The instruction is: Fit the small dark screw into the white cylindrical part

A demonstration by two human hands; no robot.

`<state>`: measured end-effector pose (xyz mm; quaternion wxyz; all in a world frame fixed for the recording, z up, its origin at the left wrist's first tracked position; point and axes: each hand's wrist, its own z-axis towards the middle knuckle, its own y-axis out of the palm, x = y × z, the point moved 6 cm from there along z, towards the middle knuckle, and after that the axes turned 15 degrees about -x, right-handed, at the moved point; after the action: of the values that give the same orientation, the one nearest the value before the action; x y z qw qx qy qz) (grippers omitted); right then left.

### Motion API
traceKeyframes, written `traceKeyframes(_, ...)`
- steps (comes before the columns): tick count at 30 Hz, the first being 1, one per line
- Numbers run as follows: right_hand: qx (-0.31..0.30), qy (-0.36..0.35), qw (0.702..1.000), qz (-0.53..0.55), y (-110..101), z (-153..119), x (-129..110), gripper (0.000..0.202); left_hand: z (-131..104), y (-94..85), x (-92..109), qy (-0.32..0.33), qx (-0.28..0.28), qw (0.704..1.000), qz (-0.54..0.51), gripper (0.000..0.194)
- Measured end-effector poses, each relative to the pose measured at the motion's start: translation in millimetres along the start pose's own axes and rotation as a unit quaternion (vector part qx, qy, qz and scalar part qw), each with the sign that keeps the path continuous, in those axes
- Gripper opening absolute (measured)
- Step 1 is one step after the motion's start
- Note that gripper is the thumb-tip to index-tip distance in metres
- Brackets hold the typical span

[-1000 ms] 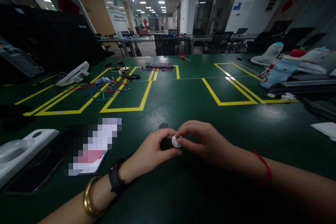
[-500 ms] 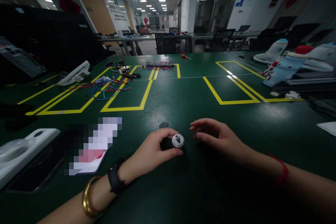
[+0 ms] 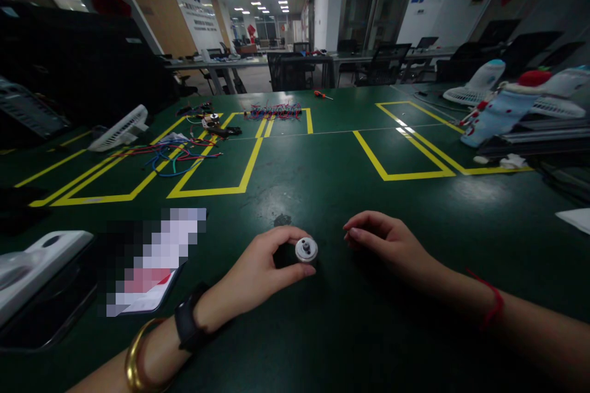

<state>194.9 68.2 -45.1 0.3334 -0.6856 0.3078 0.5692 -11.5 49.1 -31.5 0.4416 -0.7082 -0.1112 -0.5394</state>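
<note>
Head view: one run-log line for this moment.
left hand: grip around silvery cylinder | right hand: curled, apart from cylinder | table: orange-handled screwdriver beyond both hands

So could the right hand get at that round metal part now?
Probably yes: the right hand is close by, and nothing shows between it and the metal part in the left hand.
</note>
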Motion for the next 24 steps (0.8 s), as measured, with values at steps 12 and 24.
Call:
traceKeyframes(12, -0.030, -0.141, 0.939, -0.311, 49, 11, -61, 0.015, 1, -0.3, 1, -0.002, 0.014, 1.000, 0.002, 0.023)
traceKeyframes(24, -0.012, -0.082, 0.936, -0.342, 23, 8, -47, 0.010, 1, -0.3, 2, 0.006, 0.007, 1.000, -0.003, 0.026)
